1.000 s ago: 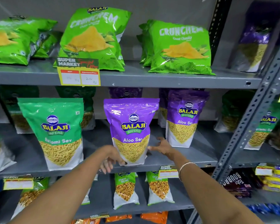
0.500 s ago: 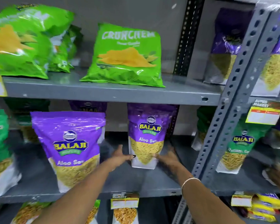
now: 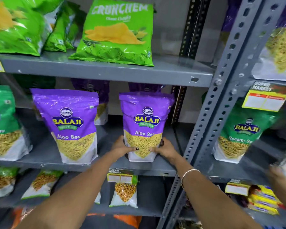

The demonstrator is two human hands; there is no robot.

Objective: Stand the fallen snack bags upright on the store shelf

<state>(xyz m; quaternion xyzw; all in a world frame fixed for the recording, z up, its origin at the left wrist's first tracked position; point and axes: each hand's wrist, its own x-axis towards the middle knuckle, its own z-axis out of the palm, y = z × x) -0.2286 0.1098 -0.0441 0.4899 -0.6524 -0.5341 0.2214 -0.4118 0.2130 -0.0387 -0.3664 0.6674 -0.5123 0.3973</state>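
A purple Aloo Sev bag (image 3: 145, 116) stands upright on the grey middle shelf (image 3: 106, 167), near its right end. My left hand (image 3: 122, 147) grips its lower left side and my right hand (image 3: 165, 148) grips its lower right side. A second purple Aloo Sev bag (image 3: 69, 123) stands upright to the left, apart from my hands. More purple bags (image 3: 96, 90) stand behind both, mostly hidden.
Green Crunchem bags (image 3: 117, 33) sit on the upper shelf. A slotted grey upright post (image 3: 221, 96) stands just right of my right hand. Beyond it stands a green Ratlami Sev bag (image 3: 243, 134). Another person's hand (image 3: 277, 172) shows at the right edge. Small bags fill the lower shelf.
My hands left the left purple bag and moved right to the second one, closing on its lower sides. The bag now sits nearer the shelf front. The view shifted right.
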